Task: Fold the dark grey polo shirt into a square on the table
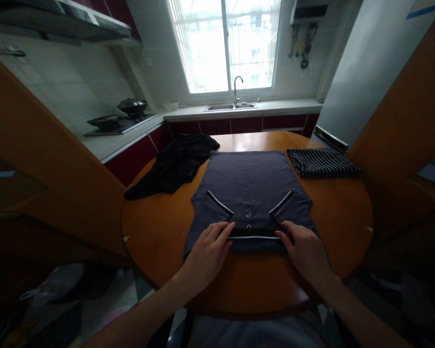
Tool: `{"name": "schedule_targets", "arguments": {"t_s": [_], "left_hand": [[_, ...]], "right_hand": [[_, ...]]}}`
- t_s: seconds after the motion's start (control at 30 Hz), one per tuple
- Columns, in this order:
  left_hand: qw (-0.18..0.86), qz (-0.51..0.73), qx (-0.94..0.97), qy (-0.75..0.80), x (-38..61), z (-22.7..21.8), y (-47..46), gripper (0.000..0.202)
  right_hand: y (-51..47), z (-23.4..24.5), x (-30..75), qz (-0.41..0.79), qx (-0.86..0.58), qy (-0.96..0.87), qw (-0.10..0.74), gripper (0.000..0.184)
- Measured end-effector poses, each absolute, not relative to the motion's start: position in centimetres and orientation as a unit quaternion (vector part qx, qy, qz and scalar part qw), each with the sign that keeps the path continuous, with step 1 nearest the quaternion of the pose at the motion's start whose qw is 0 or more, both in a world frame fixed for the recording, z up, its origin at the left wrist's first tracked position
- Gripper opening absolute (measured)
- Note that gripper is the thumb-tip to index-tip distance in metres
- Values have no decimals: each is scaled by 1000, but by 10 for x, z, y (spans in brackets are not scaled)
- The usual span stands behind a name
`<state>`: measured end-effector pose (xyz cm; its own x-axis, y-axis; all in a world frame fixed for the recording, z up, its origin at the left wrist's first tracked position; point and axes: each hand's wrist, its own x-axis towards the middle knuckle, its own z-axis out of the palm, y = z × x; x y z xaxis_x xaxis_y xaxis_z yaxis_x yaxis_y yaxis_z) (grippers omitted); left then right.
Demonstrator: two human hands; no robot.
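Observation:
A dark grey polo shirt [250, 183] lies flat on the round wooden table [159, 232], its collar toward me and both sleeves folded inward. My left hand [208, 251] rests on the left end of the collar, fingers stretched out flat on the cloth. At the collar's right end my right hand [304, 249] lies flat in the same way. Neither hand grips anything.
A crumpled black garment [174, 164] lies at the table's far left, a folded striped garment [322, 163] at the far right. Beyond are a kitchen counter with a sink [232, 107], a stove with a wok [132, 106], and a window. Wooden panels stand on both sides.

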<state>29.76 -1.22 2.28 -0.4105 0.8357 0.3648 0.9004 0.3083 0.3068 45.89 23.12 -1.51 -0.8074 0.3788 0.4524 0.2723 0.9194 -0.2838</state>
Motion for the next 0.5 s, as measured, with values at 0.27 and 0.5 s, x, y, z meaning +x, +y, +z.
{"name": "schedule_targets", "arguments": {"t_s": [0.27,0.5], "left_hand": [[62,-300,-385,-870,255,26,-74,21],[-20,-268,-462,-845,270,11,-82,11]], "right_hand": [[243,-27,500,138,-121,-939,290,27],[246,-35,516,105,-112,-947,284,16]]}}
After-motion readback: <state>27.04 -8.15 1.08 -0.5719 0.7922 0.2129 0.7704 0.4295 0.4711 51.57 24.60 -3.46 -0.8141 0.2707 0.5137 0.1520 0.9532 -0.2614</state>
